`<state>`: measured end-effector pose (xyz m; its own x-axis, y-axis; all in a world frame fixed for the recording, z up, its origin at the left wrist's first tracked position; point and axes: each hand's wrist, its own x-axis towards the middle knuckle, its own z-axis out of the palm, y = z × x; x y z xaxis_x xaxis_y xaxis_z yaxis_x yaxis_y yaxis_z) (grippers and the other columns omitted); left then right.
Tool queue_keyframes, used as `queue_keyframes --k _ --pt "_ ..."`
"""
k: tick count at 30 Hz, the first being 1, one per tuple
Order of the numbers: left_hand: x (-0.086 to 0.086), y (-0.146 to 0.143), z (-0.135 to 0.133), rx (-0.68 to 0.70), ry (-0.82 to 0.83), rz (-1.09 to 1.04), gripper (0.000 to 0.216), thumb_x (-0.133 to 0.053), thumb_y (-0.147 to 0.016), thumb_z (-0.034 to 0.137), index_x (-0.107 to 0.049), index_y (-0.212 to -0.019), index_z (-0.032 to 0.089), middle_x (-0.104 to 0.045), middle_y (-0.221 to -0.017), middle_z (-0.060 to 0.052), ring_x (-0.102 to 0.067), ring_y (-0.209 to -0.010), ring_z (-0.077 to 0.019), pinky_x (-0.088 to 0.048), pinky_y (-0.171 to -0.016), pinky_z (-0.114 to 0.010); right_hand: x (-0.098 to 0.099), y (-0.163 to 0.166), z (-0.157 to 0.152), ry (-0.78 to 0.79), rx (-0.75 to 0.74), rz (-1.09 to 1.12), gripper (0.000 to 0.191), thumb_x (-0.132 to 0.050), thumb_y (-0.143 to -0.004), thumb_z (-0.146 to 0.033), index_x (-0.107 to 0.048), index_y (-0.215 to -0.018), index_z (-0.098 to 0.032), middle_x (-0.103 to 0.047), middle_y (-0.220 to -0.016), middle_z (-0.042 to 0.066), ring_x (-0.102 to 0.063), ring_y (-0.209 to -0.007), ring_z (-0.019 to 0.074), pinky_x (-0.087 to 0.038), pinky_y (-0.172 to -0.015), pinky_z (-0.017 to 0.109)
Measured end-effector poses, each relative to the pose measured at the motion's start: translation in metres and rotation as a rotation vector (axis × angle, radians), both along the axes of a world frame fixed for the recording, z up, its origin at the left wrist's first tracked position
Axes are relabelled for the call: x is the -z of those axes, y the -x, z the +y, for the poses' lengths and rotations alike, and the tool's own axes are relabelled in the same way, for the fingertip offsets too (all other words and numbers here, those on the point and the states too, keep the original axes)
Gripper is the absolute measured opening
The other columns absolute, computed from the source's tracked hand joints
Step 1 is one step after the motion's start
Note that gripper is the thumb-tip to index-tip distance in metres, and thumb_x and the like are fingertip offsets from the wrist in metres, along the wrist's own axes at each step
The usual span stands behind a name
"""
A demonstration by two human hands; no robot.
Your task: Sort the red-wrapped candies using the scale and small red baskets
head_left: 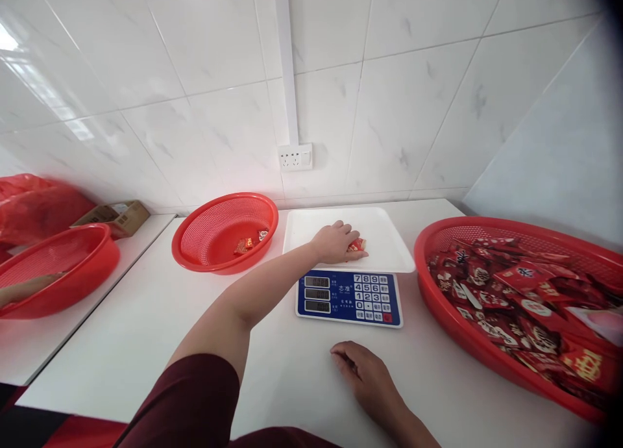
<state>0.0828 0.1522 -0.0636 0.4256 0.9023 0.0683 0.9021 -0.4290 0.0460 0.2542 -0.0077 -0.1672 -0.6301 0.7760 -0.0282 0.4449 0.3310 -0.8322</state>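
Note:
My left hand (335, 241) reaches over the white weighing tray (389, 256), its thumb and fingers closed around a small red packet (357, 244). Part of the packet shows between thumb and fingers; the rest is hidden under the hand. Below the tray is the blue keypad panel of a digital scale (349, 298), with lit number displays on its left side. My right hand (367, 380) rests on the white table in front of the scale, fingers curled in loosely, with nothing seen in them.
To the right, a large red basket (438, 298) is heaped with red packets (516, 298). A red basket (195, 266) at centre left holds several packets. Further left are another red basket (104, 253) with someone's arm (29, 287) in it, a cardboard box (124, 219) and a red plastic bag (41, 208).

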Motion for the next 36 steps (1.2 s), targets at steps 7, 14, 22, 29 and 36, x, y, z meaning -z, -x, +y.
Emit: queue_keyframes --k 7,14,22,29,36 --pt "0.003 0.0 0.009 -0.049 -0.018 -0.016 0.055 -0.036 -0.082 0.065 -0.06 -0.086 0.016 -0.065 -0.086 -0.011 -0.058 -0.088 -0.0268 -0.044 -0.066 -0.034 -0.005 0.0 0.001 0.008 -0.009 -0.029 0.026 -0.039 -0.089 -0.035 -0.061 -0.084 -0.023 -0.067 -0.086 0.004 -0.06 -0.076 0.0188 -0.047 -0.069 0.031" --pt "-0.007 0.018 0.01 -0.175 -0.11 -0.074 0.05 -0.042 -0.082 0.062 -0.061 -0.08 0.017 -0.066 -0.081 -0.009 -0.06 -0.079 -0.0237 -0.042 -0.062 -0.032 0.0 0.001 -0.001 -0.019 0.049 0.006 0.025 -0.041 -0.087 -0.034 -0.063 -0.082 -0.023 -0.068 -0.084 0.003 -0.06 -0.073 0.0183 -0.048 -0.066 0.03" --pt "-0.051 0.116 -0.01 -0.515 -0.234 -0.079 0.043 -0.039 -0.085 0.056 -0.059 -0.083 0.018 -0.064 -0.086 -0.012 -0.059 -0.088 -0.0266 -0.042 -0.069 -0.033 0.0 0.0 0.002 -0.008 0.0 -0.035 0.026 -0.04 -0.089 -0.036 -0.062 -0.085 -0.023 -0.068 -0.086 0.003 -0.061 -0.074 0.0181 -0.048 -0.067 0.029" --pt "-0.04 0.197 -0.061 -0.805 -0.05 -0.109 0.052 -0.046 -0.079 0.061 -0.057 -0.11 0.02 -0.064 -0.107 -0.014 -0.058 -0.102 -0.0335 -0.045 -0.072 -0.038 0.005 0.002 -0.001 -0.008 0.069 0.01 0.026 -0.043 -0.086 -0.039 -0.064 -0.084 -0.024 -0.069 -0.086 0.003 -0.061 -0.073 0.0186 -0.047 -0.064 0.029" --pt "-0.036 0.165 -0.109 -0.771 -0.014 -0.278 0.043 -0.044 -0.086 0.051 -0.053 -0.12 0.027 -0.056 -0.129 -0.007 -0.058 -0.106 -0.0257 -0.048 -0.079 -0.033 0.001 0.005 -0.001 0.011 0.047 0.004 0.026 -0.043 -0.087 -0.04 -0.064 -0.085 -0.024 -0.069 -0.089 0.004 -0.062 -0.08 0.0194 -0.049 -0.073 0.03"
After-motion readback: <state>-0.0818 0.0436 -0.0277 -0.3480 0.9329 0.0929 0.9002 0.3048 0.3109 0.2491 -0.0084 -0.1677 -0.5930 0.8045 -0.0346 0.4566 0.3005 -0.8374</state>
